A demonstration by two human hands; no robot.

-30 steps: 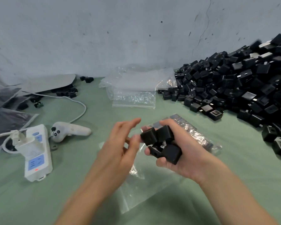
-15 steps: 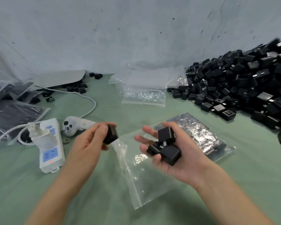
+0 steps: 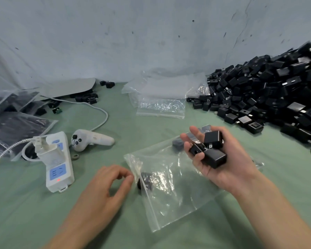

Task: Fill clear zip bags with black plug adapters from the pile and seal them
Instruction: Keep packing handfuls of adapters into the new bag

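Mid-fill, from above.
My left hand [image 3: 113, 182] curls at the zip bag [image 3: 178, 203] mouth, pinch uncertain, one adapter [image 3: 144, 180] just inside; my right hand [image 3: 223, 169] cups three adapters [image 3: 214, 158] above for feeding; the pile [image 3: 267, 97] lies far right.

Adapter pile [image 3: 269, 97] right of bag [image 3: 169, 203]

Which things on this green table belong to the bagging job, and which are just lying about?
Job: open zip bag; adapter at its mouth; handful of adapters in right hand; adapter pile; empty bags; filled bags.
Lying about: power strip; white controller; white cable.
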